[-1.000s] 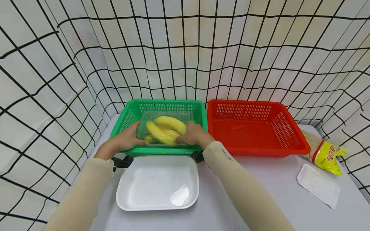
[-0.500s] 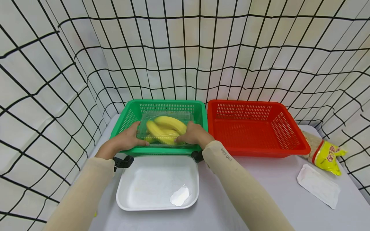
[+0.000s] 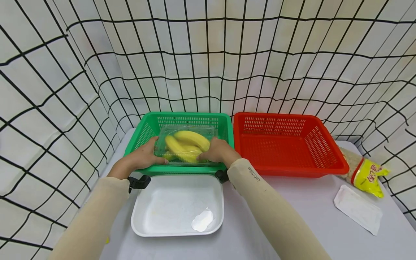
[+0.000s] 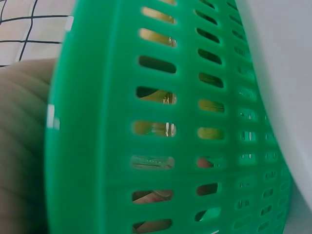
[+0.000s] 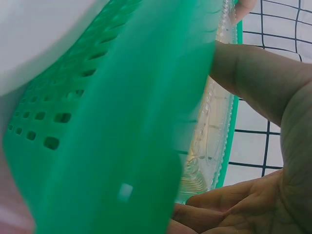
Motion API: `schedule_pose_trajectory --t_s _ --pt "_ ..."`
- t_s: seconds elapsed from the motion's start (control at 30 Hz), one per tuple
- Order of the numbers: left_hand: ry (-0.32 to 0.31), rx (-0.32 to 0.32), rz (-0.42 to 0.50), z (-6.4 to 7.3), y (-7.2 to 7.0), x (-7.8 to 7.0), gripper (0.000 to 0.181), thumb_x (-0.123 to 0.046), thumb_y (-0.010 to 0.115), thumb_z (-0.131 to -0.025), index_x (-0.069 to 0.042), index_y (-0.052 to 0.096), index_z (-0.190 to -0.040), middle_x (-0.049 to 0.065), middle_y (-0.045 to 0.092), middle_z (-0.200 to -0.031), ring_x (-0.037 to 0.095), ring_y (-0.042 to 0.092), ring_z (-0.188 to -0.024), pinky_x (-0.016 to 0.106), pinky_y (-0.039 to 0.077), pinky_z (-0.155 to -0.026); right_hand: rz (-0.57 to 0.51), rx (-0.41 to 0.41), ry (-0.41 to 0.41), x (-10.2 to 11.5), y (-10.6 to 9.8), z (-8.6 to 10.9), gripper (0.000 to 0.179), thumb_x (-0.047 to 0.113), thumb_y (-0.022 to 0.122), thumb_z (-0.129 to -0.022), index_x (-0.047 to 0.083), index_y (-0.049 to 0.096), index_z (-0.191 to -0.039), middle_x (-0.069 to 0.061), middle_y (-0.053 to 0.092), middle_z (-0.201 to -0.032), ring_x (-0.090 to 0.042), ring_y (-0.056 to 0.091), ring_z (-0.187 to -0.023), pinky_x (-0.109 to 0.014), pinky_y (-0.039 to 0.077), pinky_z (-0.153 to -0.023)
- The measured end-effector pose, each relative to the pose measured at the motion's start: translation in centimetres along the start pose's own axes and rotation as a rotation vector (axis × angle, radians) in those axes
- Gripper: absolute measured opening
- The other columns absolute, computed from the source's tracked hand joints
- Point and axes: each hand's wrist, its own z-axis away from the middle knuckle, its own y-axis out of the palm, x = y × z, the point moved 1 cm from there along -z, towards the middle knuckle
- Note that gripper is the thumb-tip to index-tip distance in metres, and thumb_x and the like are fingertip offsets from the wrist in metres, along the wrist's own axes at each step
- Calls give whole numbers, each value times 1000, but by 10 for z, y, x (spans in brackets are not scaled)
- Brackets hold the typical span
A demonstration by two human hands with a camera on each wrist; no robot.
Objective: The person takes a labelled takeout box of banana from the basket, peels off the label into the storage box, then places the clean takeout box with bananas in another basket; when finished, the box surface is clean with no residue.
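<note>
A clear plastic box (image 3: 164,144) with yellow bananas (image 3: 186,146) inside sits in the green basket (image 3: 195,169). My left hand (image 3: 143,155) grips the box's left end, its thumb along the front side. At the right end my right hand (image 3: 219,151) holds the same box, thumb at the front and fingers over the side. Through the slots of the green basket wall (image 4: 112,146) in the left wrist view, bits of yellow show; most of that hand is hidden. The right wrist view has the right thumb (image 5: 253,73) against the box's edge (image 5: 209,141), with the fingers lower down.
Right of the green basket stands a red basket (image 3: 271,155). A white tray (image 3: 177,206) lies in front. A yellow-ended packet (image 3: 367,177) and a flat white packet (image 3: 357,209) lie at the far right. Black netting (image 3: 224,52) surrounds the table.
</note>
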Motion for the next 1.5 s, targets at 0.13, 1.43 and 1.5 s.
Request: schedule_pose_trajectory --t_s 0.13,1.43,1.5 --pt "2 -6 2 0 0 0 111 -29 77 -95 6 -4 -163 41 21 -162 59 27 -146 72 31 -114 0 -5 4 1 0 1 79 45 81 -89 -2 45 -142 -10 59 -101 -24 57 -96 -33 47 -74" --pt "101 -187 -42 6 -4 -6 108 -60 59 -100 -4 -4 -167 28 5 -171 53 13 -155 74 19 -118 91 -222 -274 -12 -11 34 102 52 72 -92 16 15 -169 -17 19 -172 -39 21 -158 -62 32 -119" --pt "110 -206 -48 6 -4 -9 107 -61 58 -100 -6 -5 -167 25 4 -172 51 11 -156 74 18 -119 118 -263 -285 -16 -15 36 103 57 71 -92 17 15 -169 -18 18 -172 -44 19 -157 -64 27 -121"
